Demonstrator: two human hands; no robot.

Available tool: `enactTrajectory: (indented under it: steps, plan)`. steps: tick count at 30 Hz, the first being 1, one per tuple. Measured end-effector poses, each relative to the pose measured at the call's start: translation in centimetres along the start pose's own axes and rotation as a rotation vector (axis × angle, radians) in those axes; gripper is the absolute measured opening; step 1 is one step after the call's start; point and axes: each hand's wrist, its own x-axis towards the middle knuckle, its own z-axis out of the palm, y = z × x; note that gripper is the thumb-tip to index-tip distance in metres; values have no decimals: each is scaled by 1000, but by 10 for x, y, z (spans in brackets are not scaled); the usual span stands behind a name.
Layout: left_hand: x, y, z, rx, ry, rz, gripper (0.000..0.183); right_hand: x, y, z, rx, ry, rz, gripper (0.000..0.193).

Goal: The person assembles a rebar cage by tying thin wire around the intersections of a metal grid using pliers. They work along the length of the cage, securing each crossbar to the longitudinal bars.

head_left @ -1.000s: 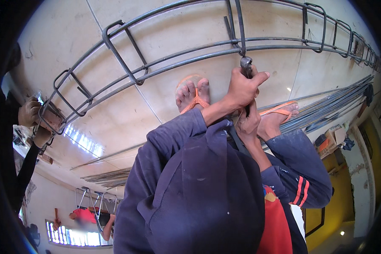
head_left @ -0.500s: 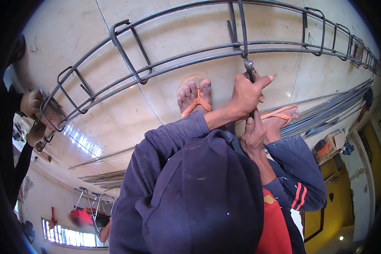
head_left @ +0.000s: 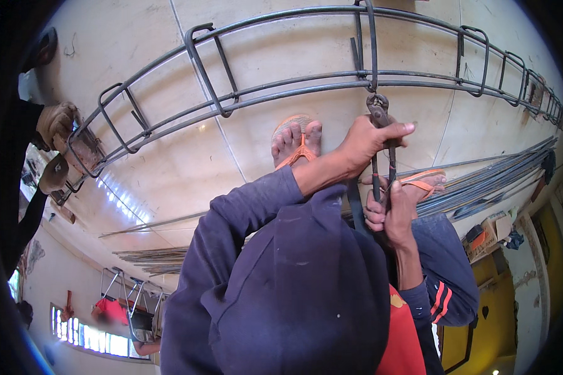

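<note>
A long steel rebar cage (head_left: 294,92) with square stirrups curves across the view in front of me. Just under one stirrup's (head_left: 373,44) lower corner is the head of a pair of pincers (head_left: 378,103); whether the jaws bite on wire there I cannot tell. My left hand (head_left: 366,144) is closed around the pincers below the head, its thumb pointing right. Lower down, my right hand (head_left: 391,209) grips the two handles, which stand slightly apart. Part of its fingers wraps behind the handles.
At the left, another person's gloved hand (head_left: 57,125) is at the cage's end. Loose steel bars (head_left: 500,169) lie in a bundle at the right, with more rods (head_left: 150,259) at lower left. My sandalled foot (head_left: 299,140) is close to the cage. A cardboard box (head_left: 491,234) stands far right.
My right hand has drawn down and away from my left hand, and the pincers' handles now show spread between them. The head stays by the same stirrup. The whole view has shifted slightly.
</note>
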Motion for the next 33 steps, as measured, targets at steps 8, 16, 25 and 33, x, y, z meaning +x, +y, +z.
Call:
enactTrajectory:
  steps: [8,16,25,33]
  plan:
    - [-1,2,10,-371,-98,-121,38,14,9,-41,538,-405,270,63]
    - [7,-5,14,-327,24,-49,36,-4,16,-4,-786,443,-428,35]
    - [9,-2,16,-215,177,-63,35,4,30,5,-1355,582,-794,42]
    - [-1,8,-12,126,-66,-45,28,-8,23,-5,75,-33,-64,54]
